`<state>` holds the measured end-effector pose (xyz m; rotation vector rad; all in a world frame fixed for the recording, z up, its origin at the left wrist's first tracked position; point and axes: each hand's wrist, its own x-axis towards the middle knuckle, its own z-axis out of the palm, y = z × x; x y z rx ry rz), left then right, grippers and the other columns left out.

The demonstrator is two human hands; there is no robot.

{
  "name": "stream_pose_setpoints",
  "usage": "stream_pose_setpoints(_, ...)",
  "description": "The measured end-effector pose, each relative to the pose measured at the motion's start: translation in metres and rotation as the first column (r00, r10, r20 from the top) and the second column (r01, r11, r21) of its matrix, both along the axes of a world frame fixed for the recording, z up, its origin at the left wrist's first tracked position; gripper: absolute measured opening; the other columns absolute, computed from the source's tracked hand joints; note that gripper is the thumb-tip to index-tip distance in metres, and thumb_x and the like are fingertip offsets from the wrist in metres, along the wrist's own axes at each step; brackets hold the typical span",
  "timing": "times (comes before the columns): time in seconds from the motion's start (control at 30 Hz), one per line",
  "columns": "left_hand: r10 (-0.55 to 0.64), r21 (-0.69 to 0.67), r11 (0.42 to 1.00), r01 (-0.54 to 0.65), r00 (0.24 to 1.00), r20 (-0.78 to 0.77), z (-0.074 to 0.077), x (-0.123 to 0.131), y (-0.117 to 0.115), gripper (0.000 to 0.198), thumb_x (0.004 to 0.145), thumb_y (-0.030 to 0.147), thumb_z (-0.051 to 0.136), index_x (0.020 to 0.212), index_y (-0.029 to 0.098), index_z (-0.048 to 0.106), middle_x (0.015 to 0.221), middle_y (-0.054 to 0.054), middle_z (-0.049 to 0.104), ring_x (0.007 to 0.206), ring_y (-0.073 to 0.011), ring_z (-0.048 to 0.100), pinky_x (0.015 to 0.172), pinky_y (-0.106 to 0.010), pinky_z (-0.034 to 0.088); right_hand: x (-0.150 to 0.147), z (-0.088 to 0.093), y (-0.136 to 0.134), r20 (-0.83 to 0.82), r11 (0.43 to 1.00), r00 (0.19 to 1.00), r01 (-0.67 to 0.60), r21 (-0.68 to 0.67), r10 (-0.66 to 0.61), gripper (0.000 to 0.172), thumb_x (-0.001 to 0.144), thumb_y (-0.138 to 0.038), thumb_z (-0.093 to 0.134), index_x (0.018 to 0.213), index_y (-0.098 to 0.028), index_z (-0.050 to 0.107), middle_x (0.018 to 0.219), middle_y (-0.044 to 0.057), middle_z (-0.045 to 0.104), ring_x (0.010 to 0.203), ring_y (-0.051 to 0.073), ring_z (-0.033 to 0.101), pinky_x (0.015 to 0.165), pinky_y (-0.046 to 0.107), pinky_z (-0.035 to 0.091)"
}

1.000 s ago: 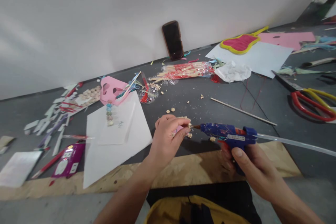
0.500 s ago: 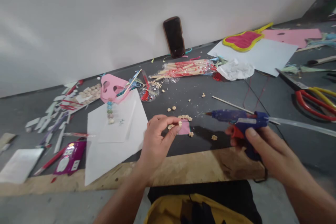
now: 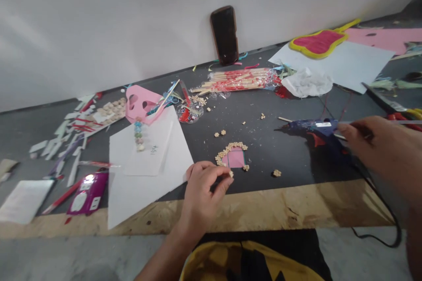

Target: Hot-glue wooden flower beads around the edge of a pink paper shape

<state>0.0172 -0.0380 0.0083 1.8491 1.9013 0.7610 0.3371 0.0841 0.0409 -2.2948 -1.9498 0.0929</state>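
Pinched together, thumb against fingertips, my left grip point(image 3: 205, 189) is holding a small pale floret point(image 3: 231, 174) of beads just below the pink piece point(image 3: 235, 158) on the dark surface point(image 3: 263, 147). Half a second ago my right grip point(image 3: 384, 151) was wrapping the handle of the blue glue gun point(image 3: 303, 126); now the handle is standing bare and the gun is lying farther right, covering the middle of a thin pale stick point(image 3: 284, 119). That right grip is hovering blurred at the gun's rear end, its fingers hiding one another, so I cannot tell whether it is closing on anything. My left grip is sitting lower than before, leaving the pink piece and its beads in fuller view.

The pink piece is lying flat, squarish, with dark lines crossing it; knobbly, wood-toned florets are forming an arch point(image 3: 227, 151) along its left and upper edges. Another loose floret point(image 3: 276, 173) is resting to the right. Farther back, crinkly clear plastic is wrapping a bundle of slim sticks point(image 3: 242, 80) with red patches, and soft white tissue point(image 3: 308, 82) is lying crumpled beside it. On the left, a smooth pink mask-like cutout point(image 3: 141, 102) with round holes is overlapping a flat white sheet point(image 3: 123, 204).
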Motion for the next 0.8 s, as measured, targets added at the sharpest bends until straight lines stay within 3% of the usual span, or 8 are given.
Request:
stream_pose_setpoints(0.07,-0.006,0.008,1.000,0.006,1.000,0.009,0.003,0.004,0.007,0.011,0.086,0.026,0.059,0.092,0.029,0.068,0.090,-0.001,0.068,0.094,-0.0207,0.057,0.086,-0.039,0.041,-0.013,0.002,-0.015,0.083,0.969,0.985,-0.163,0.184,0.150,0.033,0.078,-0.053,0.053,0.090,-0.024,0.064,0.073,0.008,0.064,0.056,0.021,0.054,0.047,0.032,0.034)
stream_pose_setpoints(0.13,-0.006,0.010,1.000,0.005,0.998,0.062,0.007,0.008,0.014,0.011,0.085,0.026,0.060,0.092,0.029,0.069,0.090,0.000,0.067,0.093,-0.0197,0.058,0.086,-0.037,0.042,-0.035,0.001,-0.035,0.001,0.836,0.919,-0.359,0.414,0.394,0.026,0.086,-0.043,0.049,0.093,-0.022,0.062,0.081,0.008,0.066,0.066,0.019,0.061,0.053,0.031,0.043)
stream_pose_setpoints(0.2,0.007,0.001,1.000,-0.007,0.988,0.156,0.012,0.013,0.019,0.009,0.084,0.028,0.063,0.090,0.028,0.069,0.092,-0.001,0.065,0.091,-0.0184,0.059,0.084,-0.034,0.045,-0.063,-0.003,-0.056,-0.121,0.725,0.785,-0.486,0.488,0.608,0.012,0.089,-0.030,0.050,0.090,-0.021,0.059,0.080,0.005,0.066,0.064,0.014,0.061,0.056,0.026,0.048)
stream_pose_setpoints(0.27,0.028,-0.017,1.000,-0.024,0.964,0.263,0.016,0.019,0.023,0.008,0.082,0.029,0.065,0.088,0.026,0.069,0.092,-0.001,0.064,0.088,-0.0172,0.060,0.081,-0.031,0.047,-0.090,-0.009,-0.073,-0.269,0.678,0.648,-0.538,0.502,0.713,0.004,0.087,-0.020,0.054,0.088,-0.022,0.057,0.077,0.002,0.065,0.066,0.012,0.062,0.058,0.022,0.050)
stream_pose_setpoints(0.33,0.038,-0.029,0.999,-0.029,0.927,0.373,0.018,0.026,0.024,0.008,0.081,0.029,0.067,0.086,0.025,0.069,0.090,-0.002,0.063,0.087,-0.0164,0.061,0.079,-0.029,0.048,-0.110,-0.016,-0.085,-0.360,0.664,0.572,-0.511,0.546,0.737,0.010,0.086,-0.013,0.056,0.092,-0.021,0.056,0.080,0.002,0.066,0.073,0.012,0.064,0.064,0.021,0.052)
stream_pose_setpoints(0.47,0.030,-0.040,0.999,-0.010,0.837,0.546,0.016,0.034,0.023,0.009,0.079,0.029,0.070,0.083,0.021,0.069,0.086,-0.002,0.064,0.084,-0.0157,0.062,0.078,-0.027,0.049,-0.125,-0.027,-0.091,-0.353,0.639,0.571,-0.438,0.632,0.741,0.019,0.084,-0.009,0.060,0.098,-0.020,0.056,0.084,0.003,0.068,0.077,0.011,0.065,0.070,0.022,0.055)
stream_pose_setpoints(0.63,0.047,-0.059,0.998,-0.015,0.797,0.602,0.012,0.036,0.020,0.009,0.076,0.029,0.072,0.080,0.021,0.070,0.082,0.000,0.064,0.083,-0.0152,0.061,0.079,-0.027,0.048,-0.124,-0.029,-0.088,-0.325,0.607,0.560,-0.442,0.661,0.762,0.016,0.085,-0.011,0.059,0.098,-0.020,0.059,0.084,0.003,0.070,0.077,0.011,0.067,0.069,0.022,0.057)
stream_pose_setpoints(0.8,0.071,-0.096,0.995,-0.014,0.778,0.624,0.011,0.034,0.017,0.010,0.075,0.030,0.073,0.081,0.022,0.071,0.085,0.000,0.065,0.082,-0.0142,0.062,0.077,-0.024,0.049,-0.124,-0.032,-0.088,-0.333,0.621,0.566,-0.446,0.645,0.754,0.017,0.087,-0.011,0.056,0.099,-0.022,0.061,0.086,0.003,0.071,0.078,0.012,0.068,0.071,0.023,0.058)
